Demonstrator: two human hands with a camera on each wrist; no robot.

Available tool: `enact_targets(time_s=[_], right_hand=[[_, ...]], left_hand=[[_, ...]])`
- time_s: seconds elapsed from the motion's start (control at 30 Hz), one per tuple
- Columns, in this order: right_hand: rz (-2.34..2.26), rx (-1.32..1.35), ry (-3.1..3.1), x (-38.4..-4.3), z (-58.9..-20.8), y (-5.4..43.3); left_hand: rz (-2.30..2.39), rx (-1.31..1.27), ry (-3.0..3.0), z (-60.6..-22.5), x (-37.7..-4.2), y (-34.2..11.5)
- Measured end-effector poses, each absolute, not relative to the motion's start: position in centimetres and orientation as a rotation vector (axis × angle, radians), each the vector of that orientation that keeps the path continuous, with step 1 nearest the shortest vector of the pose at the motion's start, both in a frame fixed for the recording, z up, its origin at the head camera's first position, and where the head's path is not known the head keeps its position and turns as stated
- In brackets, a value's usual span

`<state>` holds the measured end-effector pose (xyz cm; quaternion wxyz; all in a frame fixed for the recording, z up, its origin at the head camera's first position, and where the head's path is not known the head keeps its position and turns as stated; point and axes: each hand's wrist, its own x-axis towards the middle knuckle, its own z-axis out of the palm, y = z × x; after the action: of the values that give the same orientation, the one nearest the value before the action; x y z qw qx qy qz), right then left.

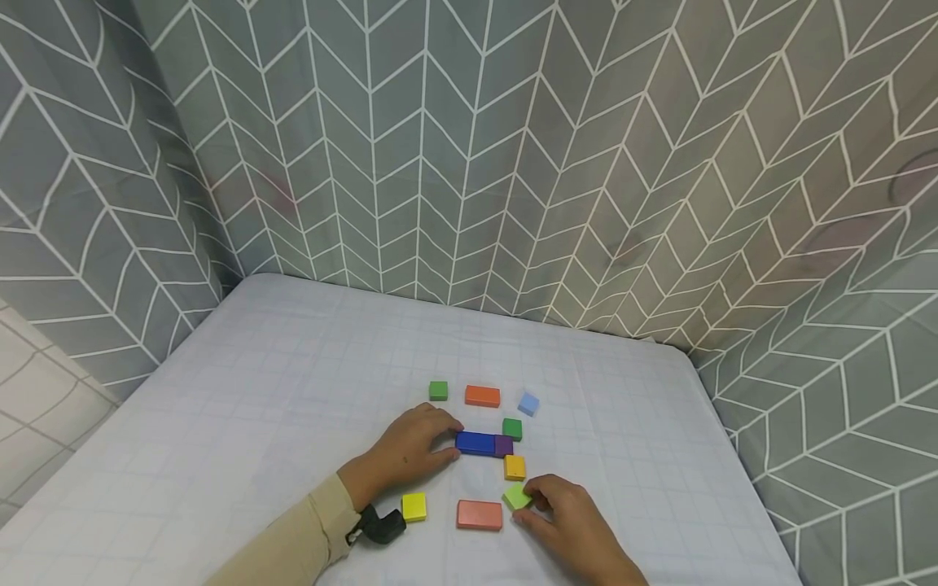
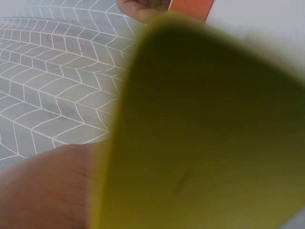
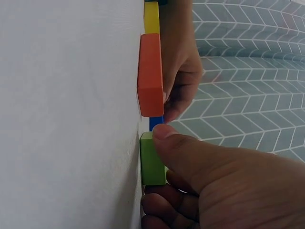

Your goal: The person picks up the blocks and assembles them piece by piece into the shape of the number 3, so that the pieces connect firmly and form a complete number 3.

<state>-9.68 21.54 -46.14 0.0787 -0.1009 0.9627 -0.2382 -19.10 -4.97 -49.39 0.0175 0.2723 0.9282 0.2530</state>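
My left hand (image 1: 412, 446) holds the left end of a long blue block (image 1: 475, 443), with thumb and fingertips at its near and far corners. A small purple block (image 1: 503, 445) lies against the blue block's right end. Lower right, my right hand (image 1: 567, 521) pinches a light green block (image 1: 516, 496) between thumb and fingers. The right wrist view shows that thumb on the light green block (image 3: 152, 160), which stands at the white surface. Just above it on the table lies an orange-yellow block (image 1: 515, 467). A salmon block (image 1: 479, 515) lies to its left.
A yellow block (image 1: 414, 507) lies beside the left wrist and fills much of the left wrist view. Farther back are two green blocks (image 1: 438, 391), an orange block (image 1: 482, 396) and a light blue block (image 1: 528, 404). Patterned curtains (image 1: 440, 163) border the white table (image 1: 308, 366).
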Motion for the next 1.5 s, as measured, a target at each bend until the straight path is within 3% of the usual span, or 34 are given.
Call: enact_targets(time_s=[1.5], right_hand=[[-0.708, -0.374, 2.989, -9.80, -46.77, 21.07]], left_hand=[[0.789, 0.852, 2.880, -49.27, -19.00, -5.02]])
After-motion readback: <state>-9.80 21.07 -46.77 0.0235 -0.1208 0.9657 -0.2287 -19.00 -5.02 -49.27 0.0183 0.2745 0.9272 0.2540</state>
